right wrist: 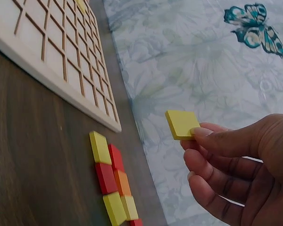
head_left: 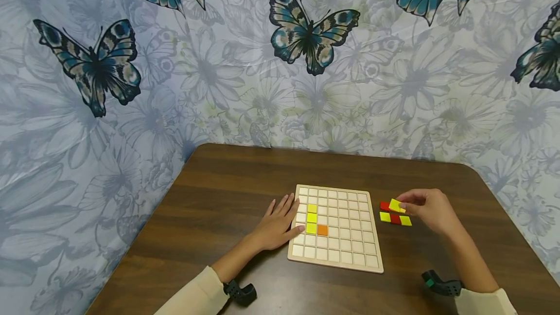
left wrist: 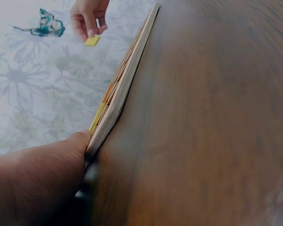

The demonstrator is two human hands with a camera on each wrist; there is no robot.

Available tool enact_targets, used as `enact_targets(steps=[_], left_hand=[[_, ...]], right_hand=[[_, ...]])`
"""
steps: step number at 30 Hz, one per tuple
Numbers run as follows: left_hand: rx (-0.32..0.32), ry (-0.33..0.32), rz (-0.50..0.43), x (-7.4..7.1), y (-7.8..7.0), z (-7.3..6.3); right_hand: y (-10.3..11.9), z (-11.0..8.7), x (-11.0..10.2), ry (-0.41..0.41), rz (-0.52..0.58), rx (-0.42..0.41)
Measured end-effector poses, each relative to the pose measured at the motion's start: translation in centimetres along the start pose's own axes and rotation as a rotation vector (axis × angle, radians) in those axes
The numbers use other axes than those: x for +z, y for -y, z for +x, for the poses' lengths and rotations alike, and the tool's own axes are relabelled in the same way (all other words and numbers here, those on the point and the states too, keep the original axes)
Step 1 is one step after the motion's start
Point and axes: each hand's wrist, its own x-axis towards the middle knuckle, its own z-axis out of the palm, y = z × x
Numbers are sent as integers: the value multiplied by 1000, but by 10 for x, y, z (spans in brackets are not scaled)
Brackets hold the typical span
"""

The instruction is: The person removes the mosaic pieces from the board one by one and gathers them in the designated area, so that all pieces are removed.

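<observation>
A pale wooden grid board [head_left: 345,243] lies on the table, with three yellow tiles [head_left: 312,218] in one column and an orange tile [head_left: 322,230] beside the lowest. On its left edge rests my left hand [head_left: 273,227], fingers spread and fairly straight. My right hand [head_left: 433,210] pinches a yellow square tile [right wrist: 181,125] between thumb and index finger, raised above the table right of the board. Below that hand, loose tiles lie in two short rows; the right wrist view shows yellow tiles [right wrist: 100,147], red tiles [right wrist: 106,178] and an orange one [right wrist: 122,182].
The brown wooden table [head_left: 245,174] has rounded far corners and meets a wall covering [head_left: 210,81] printed with flowers and butterflies. A black wrist device [head_left: 239,293] sits on the left wrist, another [head_left: 442,285] on the right.
</observation>
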Motion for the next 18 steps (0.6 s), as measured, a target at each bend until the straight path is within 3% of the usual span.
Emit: enact_targets(steps=[18], left_hand=[[6,-10,-10,-1,-1,-1]], right_hand=[[-33,3,-14,49,18,66]])
